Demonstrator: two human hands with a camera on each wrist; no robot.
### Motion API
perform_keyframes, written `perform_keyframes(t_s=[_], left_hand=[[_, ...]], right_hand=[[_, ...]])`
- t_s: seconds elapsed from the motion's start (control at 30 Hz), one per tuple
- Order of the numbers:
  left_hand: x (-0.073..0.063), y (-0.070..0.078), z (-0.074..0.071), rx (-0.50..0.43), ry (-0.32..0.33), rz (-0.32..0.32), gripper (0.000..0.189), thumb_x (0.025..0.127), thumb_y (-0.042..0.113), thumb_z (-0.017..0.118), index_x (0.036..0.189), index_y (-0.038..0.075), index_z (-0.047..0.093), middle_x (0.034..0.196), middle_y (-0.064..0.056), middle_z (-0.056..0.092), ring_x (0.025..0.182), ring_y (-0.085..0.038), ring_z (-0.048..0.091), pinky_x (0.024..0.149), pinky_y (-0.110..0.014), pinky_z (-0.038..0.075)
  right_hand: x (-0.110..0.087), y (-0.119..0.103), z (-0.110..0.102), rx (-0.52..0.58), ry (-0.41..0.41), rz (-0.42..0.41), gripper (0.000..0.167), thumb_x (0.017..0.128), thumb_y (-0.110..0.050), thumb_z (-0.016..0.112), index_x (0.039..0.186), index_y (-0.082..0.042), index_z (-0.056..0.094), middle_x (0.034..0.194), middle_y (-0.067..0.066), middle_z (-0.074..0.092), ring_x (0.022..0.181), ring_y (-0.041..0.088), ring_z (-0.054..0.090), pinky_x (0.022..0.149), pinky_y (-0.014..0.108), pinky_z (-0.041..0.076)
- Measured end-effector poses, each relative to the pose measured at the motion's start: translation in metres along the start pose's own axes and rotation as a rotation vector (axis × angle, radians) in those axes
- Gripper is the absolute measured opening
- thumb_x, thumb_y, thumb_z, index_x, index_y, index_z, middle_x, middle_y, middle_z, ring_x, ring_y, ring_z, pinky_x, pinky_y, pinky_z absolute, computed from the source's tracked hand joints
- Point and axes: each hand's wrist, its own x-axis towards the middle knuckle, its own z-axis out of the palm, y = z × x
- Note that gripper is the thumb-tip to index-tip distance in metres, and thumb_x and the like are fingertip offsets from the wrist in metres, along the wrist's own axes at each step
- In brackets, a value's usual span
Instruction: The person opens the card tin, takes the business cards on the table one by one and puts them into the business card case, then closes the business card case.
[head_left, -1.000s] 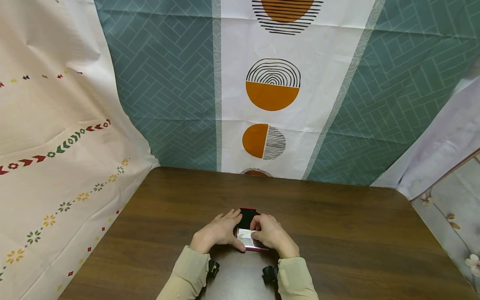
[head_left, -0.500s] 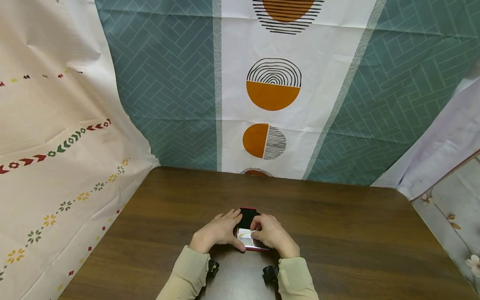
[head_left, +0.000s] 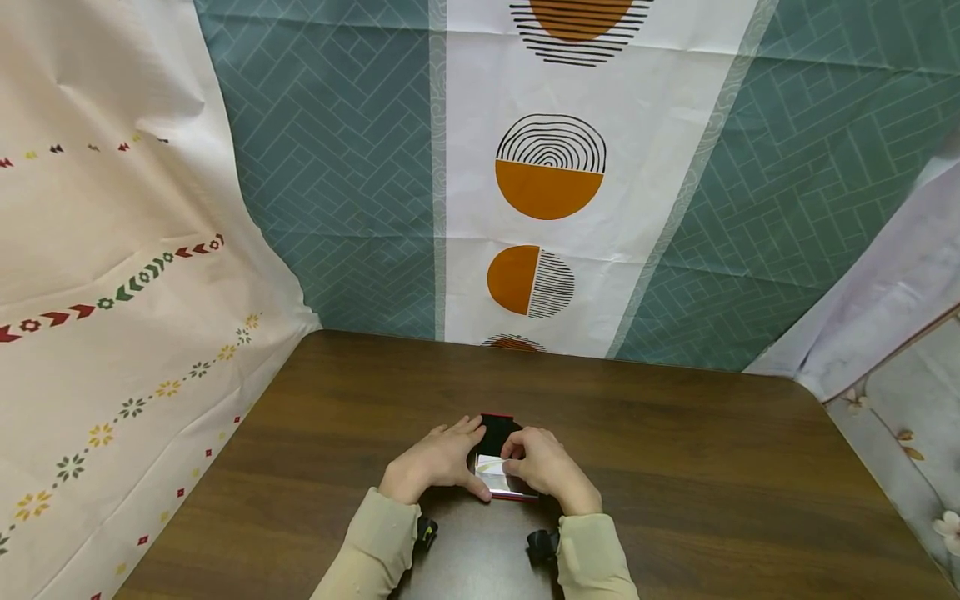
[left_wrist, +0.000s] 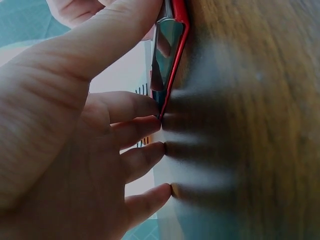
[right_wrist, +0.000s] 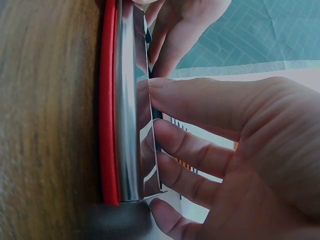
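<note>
A small flat case with a shiny, mirror-like metal body (head_left: pixel 491 478), a red edge (right_wrist: pixel 107 110) and a black flap (head_left: pixel 495 433) lies open on the table. My right hand (head_left: pixel 546 467) pinches the far edge of the metal part, thumb on the near side and curled fingers behind it. Finger reflections show in the metal in the right wrist view. My left hand (head_left: pixel 437 467) lies along the left side, fingers spread, thumb at the near corner. In the left wrist view, its fingertips (left_wrist: pixel 162 147) reach the table and the flap's edge.
The brown wooden table (head_left: pixel 712 475) extends around both hands. Behind it hangs a teal and white curtain (head_left: pixel 360 167), with a patterned cream cloth (head_left: pixel 112 375) to the left and a pale floral cloth (head_left: pixel 900 333) to the right. A black wrist strap (head_left: pixel 542 546) shows at the right sleeve.
The head view has tilted very slightly. Both hands and the case keep practically the same positions.
</note>
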Motion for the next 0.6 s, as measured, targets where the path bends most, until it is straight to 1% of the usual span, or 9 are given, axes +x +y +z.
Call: perform_keyframes(t_s=[0.2,0.43,0.6], left_hand=[[0.0010,-0.0007,-0.0007,0.008,0.007,-0.004,0.107,0.069,0.056,0.082,0.151,0.004,0.036,0.159,-0.010,0.026,0.146,-0.028,0.020,0.115,-0.050,0.022],[0.0021,-0.0006,-0.0037,0.006,0.012,-0.004,0.117,0.065,0.057,0.085,0.154,0.005,0.029,0.160,-0.013,0.022,0.148,-0.030,0.012,0.115,-0.054,0.018],[0.0069,-0.0026,-0.0049,0.010,-0.009,0.025,0.125,0.063,0.058,0.085,0.158,0.014,0.018,0.162,-0.012,0.013,0.149,-0.029,0.005,0.115,-0.055,0.017]], right_hand=[[0.0001,0.0015,-0.0002,0.022,0.000,0.001,0.007,0.082,-0.006,0.075,0.084,-0.010,0.070,0.074,-0.005,0.056,0.071,0.013,0.050,0.066,0.032,0.044],[-0.0009,0.0028,-0.0016,0.042,0.001,0.005,0.006,0.082,-0.006,0.074,0.084,-0.010,0.070,0.075,-0.005,0.056,0.072,0.012,0.051,0.066,0.031,0.045],[-0.0036,0.0079,-0.0045,0.064,0.018,0.038,0.010,0.083,-0.005,0.074,0.091,-0.007,0.070,0.080,-0.002,0.057,0.074,0.014,0.053,0.068,0.033,0.047]])
